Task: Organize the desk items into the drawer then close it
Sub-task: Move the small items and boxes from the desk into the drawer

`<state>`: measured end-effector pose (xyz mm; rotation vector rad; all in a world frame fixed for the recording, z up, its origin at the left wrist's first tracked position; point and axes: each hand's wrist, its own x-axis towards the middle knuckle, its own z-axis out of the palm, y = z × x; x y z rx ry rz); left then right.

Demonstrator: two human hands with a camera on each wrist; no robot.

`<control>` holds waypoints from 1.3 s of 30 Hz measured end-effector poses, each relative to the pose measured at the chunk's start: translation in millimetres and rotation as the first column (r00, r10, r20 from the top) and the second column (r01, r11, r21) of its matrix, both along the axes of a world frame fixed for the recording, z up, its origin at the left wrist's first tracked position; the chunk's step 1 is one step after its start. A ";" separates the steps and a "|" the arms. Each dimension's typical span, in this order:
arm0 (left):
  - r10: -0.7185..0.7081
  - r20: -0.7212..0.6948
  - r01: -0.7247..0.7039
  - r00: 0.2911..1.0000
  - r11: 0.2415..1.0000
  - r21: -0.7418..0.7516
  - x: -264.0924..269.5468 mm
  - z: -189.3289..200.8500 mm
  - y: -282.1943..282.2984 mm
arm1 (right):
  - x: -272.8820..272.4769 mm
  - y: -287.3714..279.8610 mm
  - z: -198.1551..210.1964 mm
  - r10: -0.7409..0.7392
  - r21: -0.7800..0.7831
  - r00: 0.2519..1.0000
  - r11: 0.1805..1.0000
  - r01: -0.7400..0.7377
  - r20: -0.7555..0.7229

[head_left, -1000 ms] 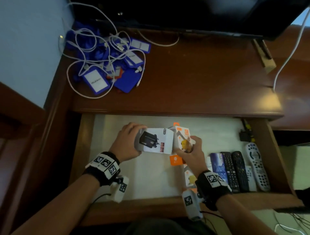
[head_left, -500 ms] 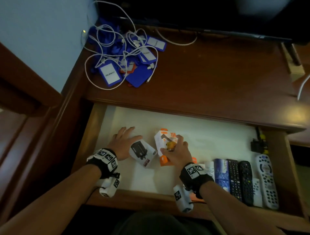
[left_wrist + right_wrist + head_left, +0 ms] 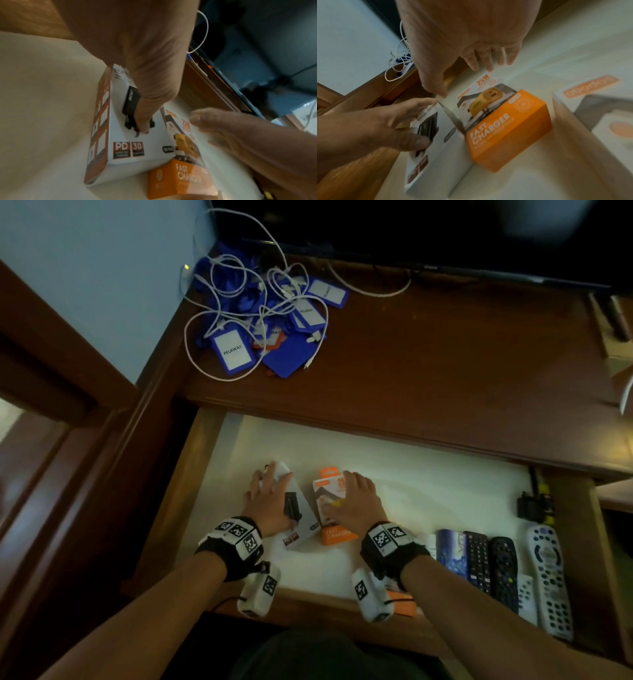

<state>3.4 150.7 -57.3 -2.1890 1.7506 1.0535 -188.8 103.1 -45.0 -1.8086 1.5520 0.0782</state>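
Dim light falls over a dark wooden desk point(image 3: 428, 364) with its drawer point(image 3: 164, 508) pulled wide open, the pale liner showing. Both hands are down inside. The left hand point(image 3: 270, 501) lies flat, fingers straight and spread, on top of a white charger box point(image 3: 301, 529), pressing on it rather than grasping it; the left wrist view shows the thumb resting on the printed black charger. That box lies flat on the liner with its long axis running from the drawer's front towards its back, leaning a little to the left at the far end, the "PD 30" end nearest the person. Just beside it on the right, touching along one edge, lies an orange and white charger box point(image 3: 334, 537), its long axis also running front to back, its orange "FAST CHARGER" end towards the person. The right hand point(image 3: 356, 501) rests over this box with fingers extended and relaxed, not curled round it. A third box point(image 3: 590, 115) sits close by on the right in the right wrist view. Further right in the drawer, several remote controls point(image 3: 501, 573) lie side by side, lengthwise front to back. Up on the desk's back left corner sits a tangle of white cables point(image 3: 212, 323) over blue badge holders point(image 3: 233, 352).
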 end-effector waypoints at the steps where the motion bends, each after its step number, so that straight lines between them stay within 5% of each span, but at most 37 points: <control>1: -0.029 -0.016 0.029 0.999 0.999 -0.016 -2.4 -0.8 0.1 | -1.0 -4.7 0.3 0.051 0.003 0.999 0.999 -0.051 -0.007; 7: -0.177 -0.029 0.176 0.984 0.983 -0.053 -18.4 0.7 3.8 | -13.5 -14.0 -2.0 0.139 0.067 0.990 0.988 -0.138 -0.019; 12: -0.061 0.082 0.067 0.995 0.995 -0.072 -27.9 5.3 7.4 | -29.5 -0.6 7.5 0.154 0.027 0.988 0.988 -0.154 0.003; 19: -0.072 0.027 0.073 0.997 0.996 -0.046 -34.1 5.2 8.2 | -48.0 12.0 4.8 0.185 0.037 0.980 0.983 -0.182 -0.077; 27: -0.035 -0.070 0.034 0.997 0.999 -0.023 -39.4 2.5 11.2 | -67.9 18.9 -5.4 0.110 0.216 0.993 0.969 -0.116 0.040; 31: 0.119 -0.038 -0.117 0.992 0.991 0.058 -45.6 2.2 13.2 | -81.6 19.5 -5.9 -0.055 0.086 0.988 0.995 0.043 0.145; 34: 0.211 -0.054 -0.205 0.976 0.974 0.095 -46.9 -0.6 18.2 | -98.6 13.0 -5.6 -0.175 -0.040 0.983 0.983 0.177 0.062; 39: 0.224 -0.111 -0.210 0.968 0.970 0.122 -44.9 -4.0 26.2 | -120.5 14.6 -4.1 -0.093 0.089 0.988 0.991 0.105 -0.125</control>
